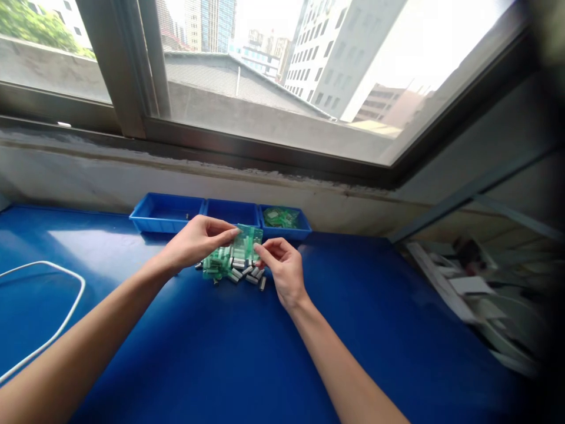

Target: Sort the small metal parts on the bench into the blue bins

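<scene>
Between my two hands is a small translucent green plastic bag (248, 240), raised above the table. My left hand (200, 238) pinches its left edge between thumb and fingers. At its lower right edge, my right hand (281, 266) is closed with thumb and fingertips on the bag. Below and behind it lies a pile of silver metal cylinders (251, 275), with several green packets (215, 264) heaped on the left. What the bag contains, if anything, is too small to make out.
Three blue bins stand against the wall: a left bin (165, 224) with a tiny item inside, a middle bin (232, 213), and a right bin (304, 231) holding green bags. A white cable (73, 306) curves across the blue table (212, 365). Cluttered shelving (463, 288) stands at right.
</scene>
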### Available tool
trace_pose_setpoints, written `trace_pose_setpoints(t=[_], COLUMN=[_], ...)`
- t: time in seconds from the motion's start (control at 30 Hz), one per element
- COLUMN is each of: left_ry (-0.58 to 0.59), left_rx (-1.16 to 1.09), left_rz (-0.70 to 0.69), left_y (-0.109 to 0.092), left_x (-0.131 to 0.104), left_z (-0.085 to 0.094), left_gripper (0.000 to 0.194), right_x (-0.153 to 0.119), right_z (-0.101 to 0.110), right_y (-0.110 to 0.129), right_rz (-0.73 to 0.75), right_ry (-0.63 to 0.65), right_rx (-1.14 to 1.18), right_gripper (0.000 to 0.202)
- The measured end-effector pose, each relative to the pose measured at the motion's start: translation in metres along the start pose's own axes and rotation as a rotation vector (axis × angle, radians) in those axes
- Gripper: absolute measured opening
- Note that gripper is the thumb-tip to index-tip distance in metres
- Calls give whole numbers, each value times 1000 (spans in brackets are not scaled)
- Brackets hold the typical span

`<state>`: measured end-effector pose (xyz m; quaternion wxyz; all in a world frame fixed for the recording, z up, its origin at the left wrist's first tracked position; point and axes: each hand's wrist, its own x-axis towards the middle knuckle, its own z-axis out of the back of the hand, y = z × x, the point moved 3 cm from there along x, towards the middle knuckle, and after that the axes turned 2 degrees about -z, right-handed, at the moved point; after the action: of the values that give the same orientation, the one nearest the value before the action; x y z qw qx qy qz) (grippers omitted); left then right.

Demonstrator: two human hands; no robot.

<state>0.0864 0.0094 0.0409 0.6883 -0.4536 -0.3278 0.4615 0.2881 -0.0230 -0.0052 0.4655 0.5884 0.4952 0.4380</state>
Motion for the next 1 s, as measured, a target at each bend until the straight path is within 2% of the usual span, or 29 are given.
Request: trace_pose_setpoints(t=[0.1, 0.2, 0.3, 0.43, 0.6, 0.77, 0.83, 1.0], left_ry=[-3, 157, 247, 254, 249, 178, 133, 28], left_rx=[274, 551, 688, 759, 673, 575, 463, 37], left_rz=[-84, -201, -200, -148, -195, -170, -129, -42], left_y=[-5, -7, -2, 6, 3, -7, -12, -19], left_x=[-1, -5, -9, -9, -6, -5, -5, -7], left_z=[4, 5, 5, 3, 4, 10, 12, 12], left_gripper=[50, 47, 56, 57, 50, 33, 30, 38], right_x=[10, 22, 30, 30, 23, 18, 14, 1], right_z=[15, 30, 41, 45, 42, 36, 31, 10], right_y=[-3, -3, -1, 8, 16, 11, 10, 13], right_rz=[24, 67, 88, 113, 135, 106, 92, 56], right_ry=[-147, -274, -316, -345, -308, -179, -121, 95], right_rx=[0, 69, 122, 69, -49, -156, -180, -192], right_gripper=[38, 37, 34, 30, 23, 17, 19, 32])
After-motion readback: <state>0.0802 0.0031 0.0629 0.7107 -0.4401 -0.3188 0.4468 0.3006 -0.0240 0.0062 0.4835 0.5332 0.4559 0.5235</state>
